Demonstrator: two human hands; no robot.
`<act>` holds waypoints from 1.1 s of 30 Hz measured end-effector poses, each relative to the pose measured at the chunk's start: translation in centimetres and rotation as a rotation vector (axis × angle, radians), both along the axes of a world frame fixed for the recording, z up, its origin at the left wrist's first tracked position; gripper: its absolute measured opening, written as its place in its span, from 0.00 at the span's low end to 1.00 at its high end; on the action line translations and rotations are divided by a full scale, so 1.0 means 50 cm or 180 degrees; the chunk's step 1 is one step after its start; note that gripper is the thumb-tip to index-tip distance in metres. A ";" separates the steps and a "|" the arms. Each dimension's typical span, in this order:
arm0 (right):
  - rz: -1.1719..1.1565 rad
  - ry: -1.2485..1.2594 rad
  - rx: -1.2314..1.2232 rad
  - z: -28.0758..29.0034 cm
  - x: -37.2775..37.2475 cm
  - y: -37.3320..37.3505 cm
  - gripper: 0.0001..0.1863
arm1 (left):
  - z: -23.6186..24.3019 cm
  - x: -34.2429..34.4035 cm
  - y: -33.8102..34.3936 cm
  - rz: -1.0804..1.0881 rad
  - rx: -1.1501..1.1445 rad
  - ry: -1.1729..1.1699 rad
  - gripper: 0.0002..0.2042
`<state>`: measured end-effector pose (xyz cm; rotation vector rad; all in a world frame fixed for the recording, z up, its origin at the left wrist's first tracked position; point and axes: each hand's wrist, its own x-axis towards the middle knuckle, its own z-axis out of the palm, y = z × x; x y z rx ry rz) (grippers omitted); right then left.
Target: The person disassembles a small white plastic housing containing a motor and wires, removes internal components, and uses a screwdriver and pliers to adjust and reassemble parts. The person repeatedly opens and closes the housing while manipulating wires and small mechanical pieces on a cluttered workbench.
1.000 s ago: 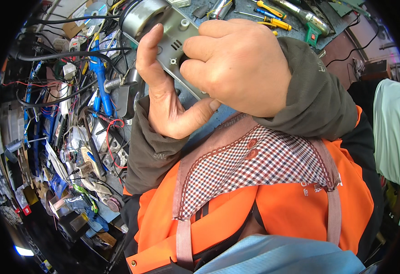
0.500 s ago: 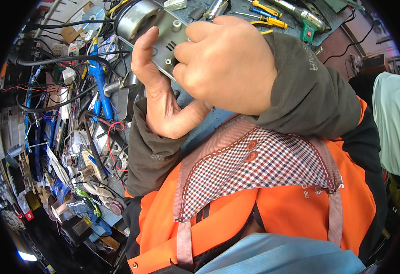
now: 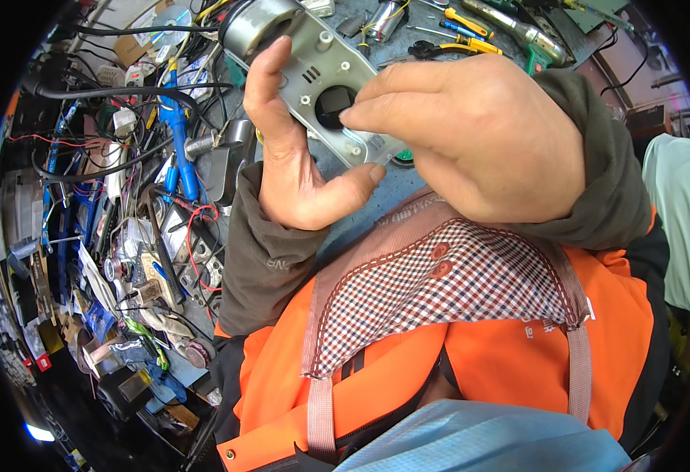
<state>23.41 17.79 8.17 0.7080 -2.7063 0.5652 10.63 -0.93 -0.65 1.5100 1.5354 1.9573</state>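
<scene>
A grey housing [image 3: 325,59] with a broad cylindrical end, screw posts and small slots is tilted over the bench. My left hand [image 3: 294,173] cradles it, fingers along its left edge and thumb at its lower end. A round black opening [image 3: 332,101] with a dark squarish piece shows in the housing's lower half. At its right rim, the fingertips of my right hand [image 3: 487,141] are pressed together. Whatever they pinch there, if anything, is hidden.
Yellow-handled pliers [image 3: 471,46], a yellow screwdriver [image 3: 468,22] and a metal-barrelled tool with a green handle [image 3: 518,33] lie beyond my right hand. Leftward, a blue tool [image 3: 174,118] sits among black cables [image 3: 97,98] and piled parts.
My right hand has moved right and down, its curled fingers now extended to the black opening. More of the housing shows, and it has shifted slightly right with my left hand.
</scene>
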 end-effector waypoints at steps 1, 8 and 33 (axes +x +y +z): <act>0.0050 -0.0142 0.0116 0.002 0.002 0.000 0.27 | -0.001 0.001 0.002 -0.0035 0.0012 -0.0017 0.59; 0.0201 -0.0811 0.0737 0.024 -0.033 -0.021 0.23 | -0.010 0.004 0.003 -0.0022 0.0079 0.0120 0.58; -0.0279 -0.1438 0.1756 0.022 -0.061 -0.066 0.30 | -0.006 0.005 0.009 -0.0051 0.0030 0.0503 0.54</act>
